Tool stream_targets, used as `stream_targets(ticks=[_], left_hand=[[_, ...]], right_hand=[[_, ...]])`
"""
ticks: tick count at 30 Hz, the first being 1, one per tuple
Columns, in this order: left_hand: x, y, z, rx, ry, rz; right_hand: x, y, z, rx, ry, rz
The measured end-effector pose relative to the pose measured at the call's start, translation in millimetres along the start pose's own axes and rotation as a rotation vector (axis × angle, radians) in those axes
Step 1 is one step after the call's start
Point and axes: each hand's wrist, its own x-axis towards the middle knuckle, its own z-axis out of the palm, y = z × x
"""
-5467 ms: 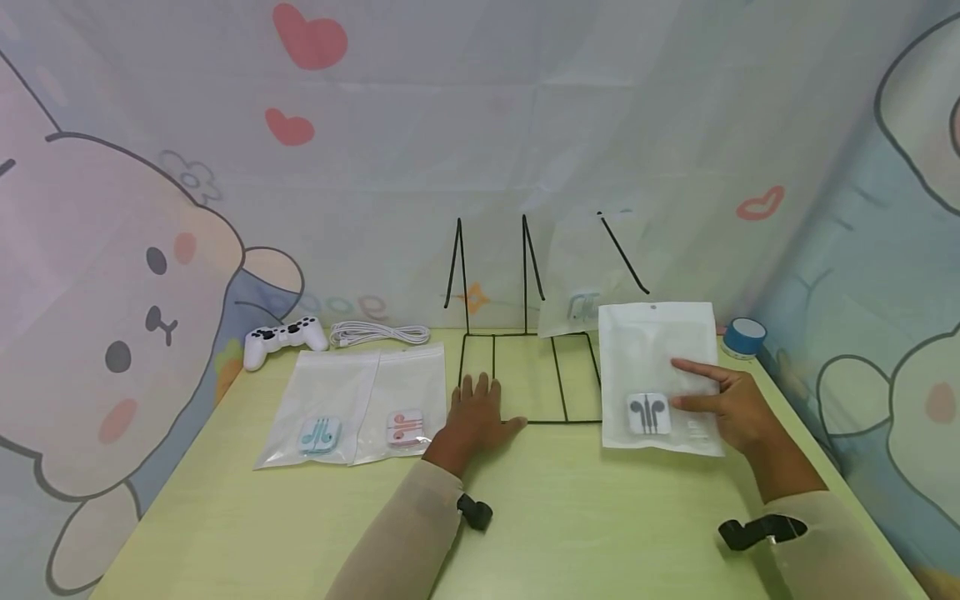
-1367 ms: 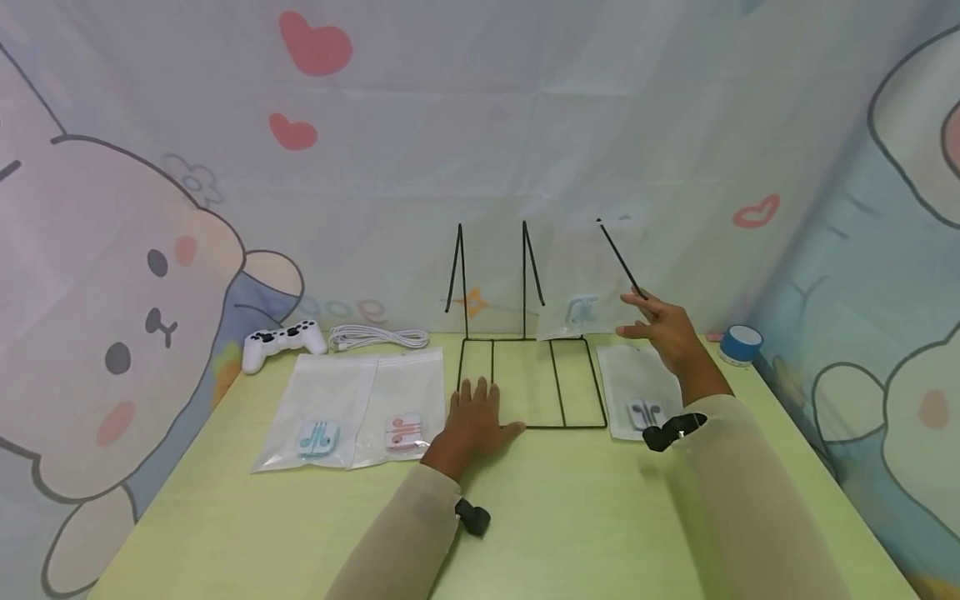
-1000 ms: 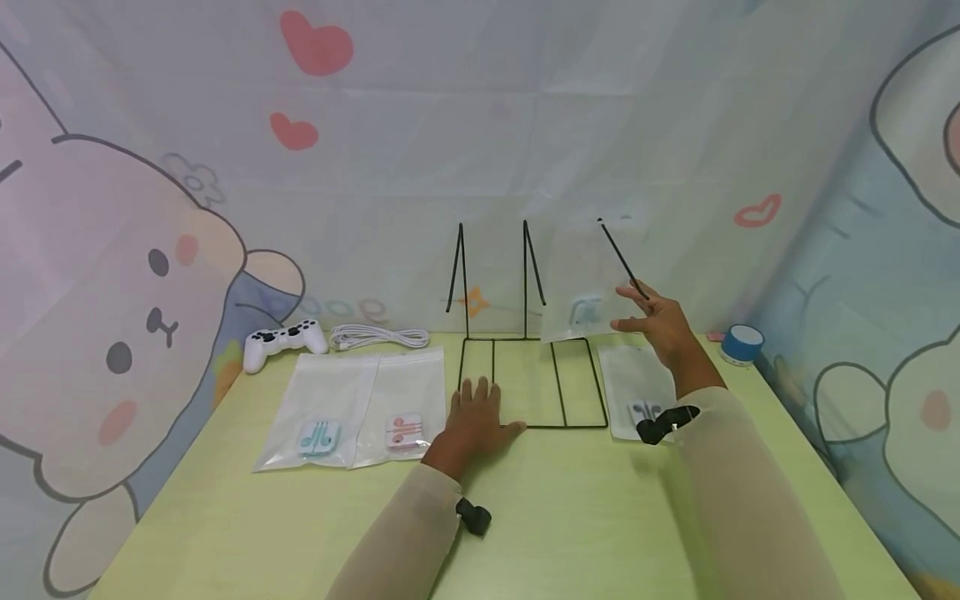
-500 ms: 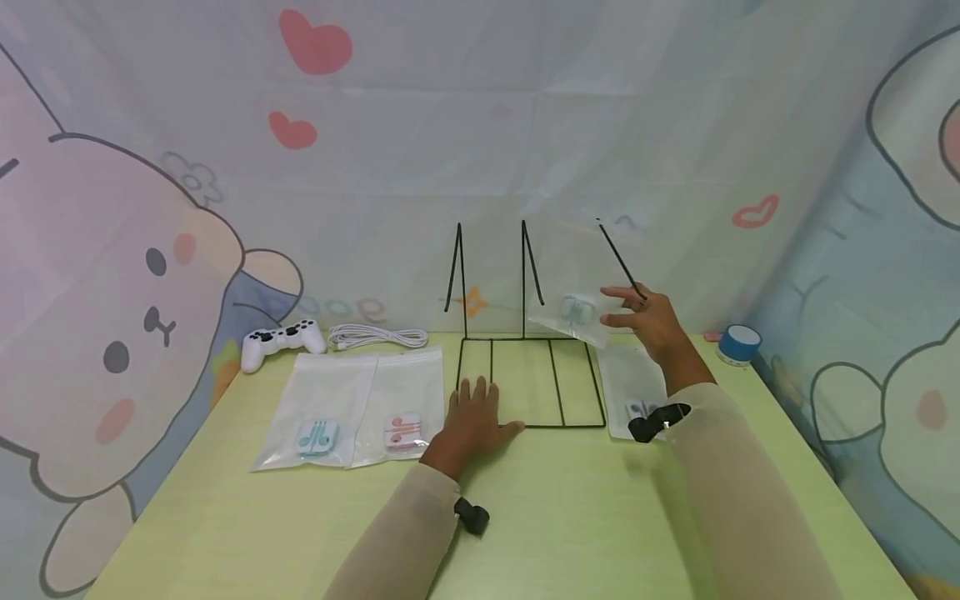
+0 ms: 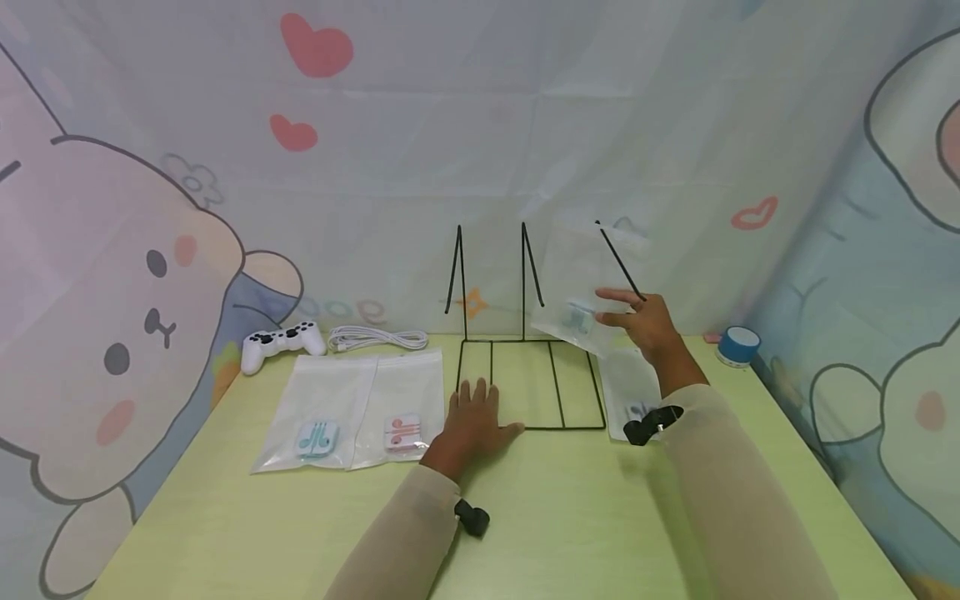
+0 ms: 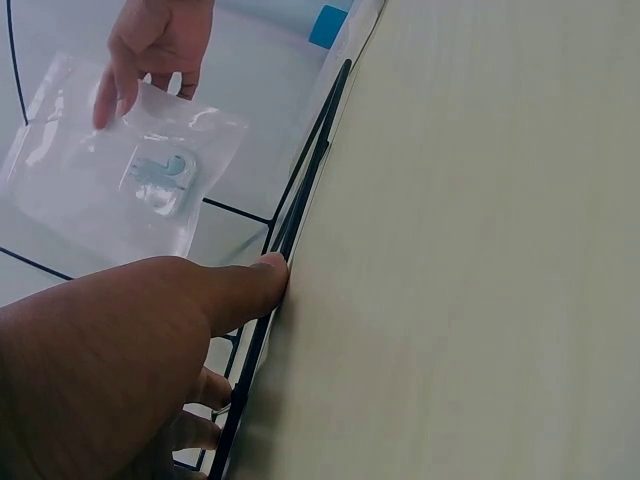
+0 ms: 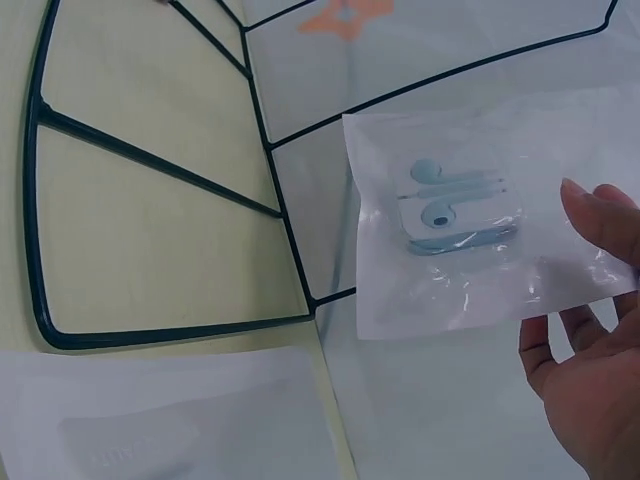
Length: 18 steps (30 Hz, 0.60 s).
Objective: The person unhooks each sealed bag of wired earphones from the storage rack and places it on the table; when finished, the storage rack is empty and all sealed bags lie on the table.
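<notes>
My left hand lies on the front of the black wire rack's base, fingers spread; in the left wrist view its thumb touches the front bar. At the rack's right hook hangs a translucent white zip bag of earphones, their blue case plain in the right wrist view. My right hand pinches this bag's right edge low down, thumb in front and fingers behind. The bag tilts, its lower right corner dipping. Another earphone bag lies right of the rack, partly hidden by my right arm.
Two more earphone bags, one blue and one pink inside, overlap left of the rack. Behind them are a white game controller and a coiled white cable. A blue tape roll stands at the back right.
My right hand has put the dark-earphone bag down right of the rack and moved to the hanging bag. That bag has since swung and tilted. My left hand stays put.
</notes>
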Motion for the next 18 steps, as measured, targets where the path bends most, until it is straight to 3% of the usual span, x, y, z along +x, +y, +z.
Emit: stream_targets(ticks=[12, 18], left_hand=[[-0.5, -0.2, -2.4, -0.012, -0.003, -0.004], [0.2, -0.1, -2.6, -0.022, -0.018, -0.008]], right_hand=[[-10.1, 1.6, 1.7, 0.094, 0.112, -0.093], [-17.1, -2.8, 2.1, 0.098, 0.142, -0.059]])
